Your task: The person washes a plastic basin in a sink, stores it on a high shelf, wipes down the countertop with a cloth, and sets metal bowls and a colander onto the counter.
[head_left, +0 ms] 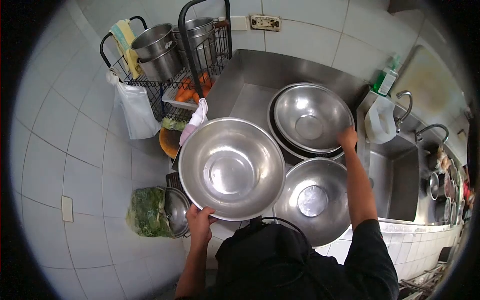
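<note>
My left hand (200, 224) grips the near rim of a large steel mixing bowl (231, 170), thumb over the edge. The bowl faces up in front of my body and overlaps the sink's near left side. My right hand (348, 138) is closed on the right rim of another steel mixing bowl (310, 117), which lies on a darker-rimmed vessel in or over the sink. A third steel bowl (312, 200) sits lower, between my arms, partly covered by the left-hand bowl and my clothing. The fingers under both rims are hidden.
A wide steel sink (250, 102) lies ahead. At left stands a wire rack (165, 77) with steel pots (160, 60) and carrots (186, 92); below are bagged greens (147, 212). To the right are a green bottle (386, 80), a faucet (407, 102) and a second basin (395, 175).
</note>
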### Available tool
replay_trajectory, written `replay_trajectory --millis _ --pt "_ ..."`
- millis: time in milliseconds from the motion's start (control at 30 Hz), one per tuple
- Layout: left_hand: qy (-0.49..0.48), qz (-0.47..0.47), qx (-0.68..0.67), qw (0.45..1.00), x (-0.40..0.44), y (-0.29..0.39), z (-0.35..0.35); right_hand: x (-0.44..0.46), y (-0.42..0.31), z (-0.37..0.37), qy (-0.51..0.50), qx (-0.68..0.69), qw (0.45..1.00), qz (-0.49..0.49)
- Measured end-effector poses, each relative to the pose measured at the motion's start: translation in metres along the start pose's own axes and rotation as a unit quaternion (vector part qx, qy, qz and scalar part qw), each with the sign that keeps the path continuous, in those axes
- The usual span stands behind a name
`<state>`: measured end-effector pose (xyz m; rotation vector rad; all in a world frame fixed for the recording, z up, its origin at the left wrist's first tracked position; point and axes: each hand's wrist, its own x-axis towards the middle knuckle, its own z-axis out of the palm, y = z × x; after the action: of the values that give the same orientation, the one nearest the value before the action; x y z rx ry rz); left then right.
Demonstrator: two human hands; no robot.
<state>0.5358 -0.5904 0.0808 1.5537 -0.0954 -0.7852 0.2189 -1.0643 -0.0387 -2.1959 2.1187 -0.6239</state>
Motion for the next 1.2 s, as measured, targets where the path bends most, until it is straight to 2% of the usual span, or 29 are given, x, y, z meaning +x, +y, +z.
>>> replay_trajectory --millis 67,100,133,200,267,300,400,500,600,700,733,767,800,833,867,900,933,967,1067,1100,1200 --pt "-0.006 -0.003 -0.002 1.000 0.001 0.000 0.000 0.012 -0.012 -0.018 -0.133 0.060 0.980 0.131" --pt "-0.010 -0.001 -0.002 1.000 0.002 0.000 0.001 0.022 0.000 -0.005 -0.168 0.165 0.956 0.174" --pt "-0.012 -0.001 -0.002 1.000 0.001 -0.001 0.001 0.033 0.012 0.008 -0.195 0.261 0.918 0.224" --pt "-0.011 0.004 -0.008 1.000 0.002 0.001 0.004 0.053 0.017 0.020 -0.232 0.458 0.792 0.331" --pt "-0.001 0.000 -0.010 1.000 -0.003 0.004 0.007 0.056 0.017 0.009 -0.258 0.441 0.817 0.267" --pt "-0.024 0.011 -0.017 0.999 0.000 0.001 0.003 0.060 0.017 -0.001 -0.269 0.434 0.827 0.235" --pt "-0.003 0.013 -0.042 0.999 -0.007 0.008 0.013 0.048 0.018 -0.021 -0.239 0.446 0.860 0.065" --pt "-0.002 0.023 -0.025 0.999 0.001 -0.008 0.006 0.043 0.009 -0.068 -0.259 0.503 0.794 0.222" --pt "0.011 0.014 -0.011 1.000 -0.003 -0.006 0.008 0.002 -0.038 -0.123 -0.171 0.601 0.762 0.172" --pt "-0.005 0.010 -0.035 0.999 -0.004 0.001 0.015 -0.053 -0.088 -0.174 -0.175 0.627 0.754 0.089" --pt "-0.006 0.006 -0.047 0.999 -0.005 0.001 0.015 -0.076 -0.111 -0.196 -0.179 0.553 0.810 0.081" --pt "-0.008 0.002 -0.058 0.998 -0.006 0.001 0.015 -0.096 -0.132 -0.209 -0.176 0.502 0.842 0.089" --pt "-0.011 -0.001 -0.068 0.998 -0.005 0.001 0.015 -0.110 -0.139 -0.204 -0.210 0.511 0.827 0.105" --pt "-0.015 -0.013 -0.073 0.997 -0.009 0.006 0.016 -0.117 -0.139 -0.188 -0.233 0.498 0.834 0.053" --pt "-0.022 -0.012 -0.087 0.996 -0.011 0.007 0.015 -0.133 -0.153 -0.182 -0.230 0.574 0.785 0.034" --pt "-0.026 -0.012 -0.101 0.994 -0.013 0.006 0.012 -0.146 -0.168 -0.191 -0.257 0.529 0.803 0.099" --pt "-0.028 -0.013 -0.116 0.993 -0.016 0.006 0.010 -0.153 -0.169 -0.165 -0.233 0.608 0.759 0.015" --pt "-0.065 -0.004 -0.136 0.989 -0.021 0.009 0.007 -0.159 -0.176 -0.168 -0.251 0.591 0.766 0.015" --pt "-0.027 0.025 -0.213 0.976 -0.026 0.001 0.002 -0.167 -0.197 -0.194 -0.287 0.548 0.786 -0.015" --pt "-0.049 0.040 -0.204 0.977 -0.027 -0.005 -0.007 -0.167 -0.201 -0.205 -0.298 0.533 0.791 -0.030" --pt "-0.016 0.007 -0.297 0.955 -0.035 0.000 -0.011 -0.164 -0.210 -0.233 -0.254 0.426 0.862 -0.101"
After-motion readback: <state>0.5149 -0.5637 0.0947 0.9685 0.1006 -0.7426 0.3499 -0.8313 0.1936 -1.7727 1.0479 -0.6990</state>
